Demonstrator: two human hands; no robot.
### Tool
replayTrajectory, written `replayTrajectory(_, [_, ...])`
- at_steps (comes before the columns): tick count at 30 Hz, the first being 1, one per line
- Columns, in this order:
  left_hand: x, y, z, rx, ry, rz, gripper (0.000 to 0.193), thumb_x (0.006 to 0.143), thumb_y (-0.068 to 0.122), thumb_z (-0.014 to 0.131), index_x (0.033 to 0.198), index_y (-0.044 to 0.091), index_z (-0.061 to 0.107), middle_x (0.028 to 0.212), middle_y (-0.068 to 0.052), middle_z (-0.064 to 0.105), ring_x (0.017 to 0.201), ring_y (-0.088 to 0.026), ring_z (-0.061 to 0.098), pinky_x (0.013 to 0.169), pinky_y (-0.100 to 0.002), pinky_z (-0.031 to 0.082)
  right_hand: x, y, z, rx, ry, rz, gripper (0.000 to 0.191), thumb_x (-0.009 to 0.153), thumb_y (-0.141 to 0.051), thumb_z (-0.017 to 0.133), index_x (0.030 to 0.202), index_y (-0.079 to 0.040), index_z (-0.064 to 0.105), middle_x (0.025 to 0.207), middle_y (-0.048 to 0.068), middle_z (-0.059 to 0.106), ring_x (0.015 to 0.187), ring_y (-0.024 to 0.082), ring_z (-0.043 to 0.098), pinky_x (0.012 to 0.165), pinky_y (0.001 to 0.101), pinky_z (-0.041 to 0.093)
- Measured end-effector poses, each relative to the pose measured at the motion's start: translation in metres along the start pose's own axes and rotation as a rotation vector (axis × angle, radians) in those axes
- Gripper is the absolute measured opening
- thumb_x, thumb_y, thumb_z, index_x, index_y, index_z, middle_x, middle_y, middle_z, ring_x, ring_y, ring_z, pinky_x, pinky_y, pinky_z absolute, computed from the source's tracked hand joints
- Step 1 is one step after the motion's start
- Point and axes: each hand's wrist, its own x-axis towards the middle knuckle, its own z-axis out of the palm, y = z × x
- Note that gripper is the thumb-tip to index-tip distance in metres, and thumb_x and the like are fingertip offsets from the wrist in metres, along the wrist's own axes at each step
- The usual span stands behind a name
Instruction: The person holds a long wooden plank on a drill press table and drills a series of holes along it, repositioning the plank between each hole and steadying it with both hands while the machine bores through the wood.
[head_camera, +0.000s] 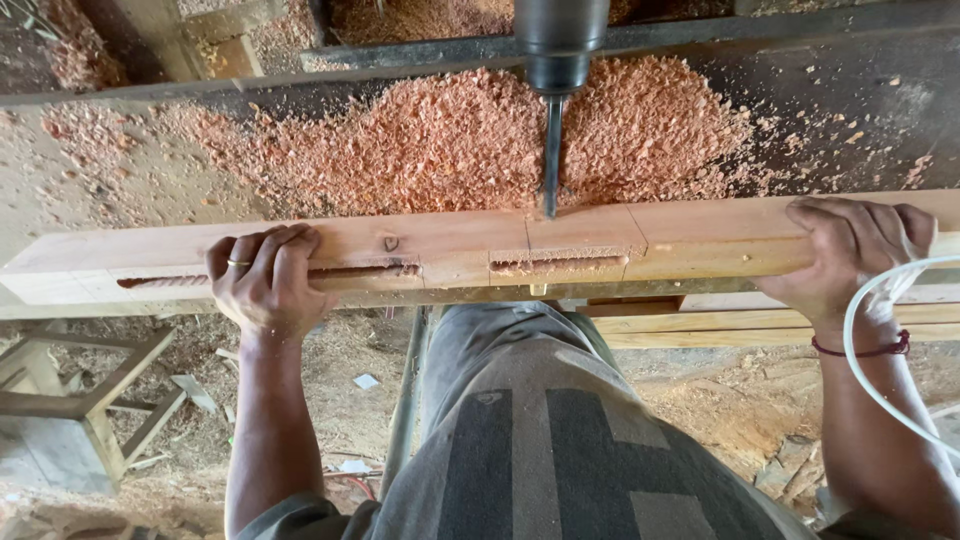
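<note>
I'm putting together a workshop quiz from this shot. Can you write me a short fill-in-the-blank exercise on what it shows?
1. Both hands grip a long wooden ____.
2. The left hand wears a ____ on one finger.
3. The right hand has a red ____ at its wrist.
4. Behind the drill bit lies a pile of reddish wood ____.

Missing words: beam; ring; band; shavings

Drill bit (551, 160) mid-beam (450, 245); gaps either side, seemingly.

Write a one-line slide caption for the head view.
Both hands, left hand and right hand, grip a slotted wooden beam under a drill bit, sawdust piled behind.
</note>
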Motion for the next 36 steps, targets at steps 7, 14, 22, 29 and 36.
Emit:
replayTrajectory(7, [0.014, 0.001, -0.007, 0.007, 0.001, 0.012, 0.062, 0.096, 0.076, 0.061, 0.087, 0.015, 0.067, 0.096, 0.001, 0.078, 0.088, -0.016, 0.071, 0.091, -0.04, 0.049, 0.011, -0.003, -0.008, -0.002, -0.013, 0.017, 0.035, 0.08, -0.037, 0.091, 0.099, -0.014, 0.073, 0.108, 0.0, 0.077, 0.102, 0.016, 0.068, 0.106, 0.0325, 0.037])
replayTrajectory(14, [0.029, -0.002, -0.008, 0.006, 0.001, 0.001, 0.046, 0.104, 0.06, 0.072, 0.088, 0.017, 0.067, 0.099, 0.003, 0.078, 0.093, -0.015, 0.072, 0.093, -0.04, 0.049, 0.019, -0.001, -0.008, 0.023, 0.049, 0.012, 0.045, 0.076, -0.043, 0.091, 0.103, -0.014, 0.071, 0.105, 0.002, 0.076, 0.096, 0.019, 0.069, 0.101, 0.035, 0.039])
replayTrajectory(22, [0.054, -0.014, -0.01, -0.014, -0.002, 0.017, 0.047, 0.104, 0.059, 0.075, 0.088, 0.015, 0.066, 0.098, 0.002, 0.077, 0.093, -0.016, 0.072, 0.091, -0.04, 0.048, 0.04, 0.004, -0.009, 0.021, 0.076, 0.014, 0.044, 0.079, -0.046, 0.09, 0.099, -0.012, 0.071, 0.101, 0.004, 0.076, 0.095, 0.02, 0.069, 0.101, 0.0353, 0.042])
replayTrajectory(29, [0.036, -0.01, -0.007, -0.023, -0.047, -0.036, 0.039, 0.111, 0.048, 0.075, 0.091, 0.015, 0.067, 0.102, 0.001, 0.078, 0.093, -0.018, 0.072, 0.097, -0.042, 0.047, 0.03, 0.001, -0.012, -0.025, 0.072, 0.045, 0.041, 0.082, -0.051, 0.088, 0.092, -0.014, 0.072, 0.099, 0.002, 0.075, 0.096, 0.019, 0.071, 0.1, 0.0345, 0.044])
replayTrajectory(36, [0.001, 0.009, -0.015, -0.036, -0.09, -0.058, 0.021, 0.099, 0.036, 0.07, 0.091, 0.016, 0.067, 0.103, -0.001, 0.078, 0.097, -0.021, 0.072, 0.097, -0.042, 0.049, -0.003, -0.007, -0.011, 0.066, -0.007, 0.057, 0.016, 0.085, -0.024, 0.081, 0.092, -0.016, 0.068, 0.111, -0.001, 0.077, 0.101, 0.016, 0.067, 0.102, 0.0315, 0.039])
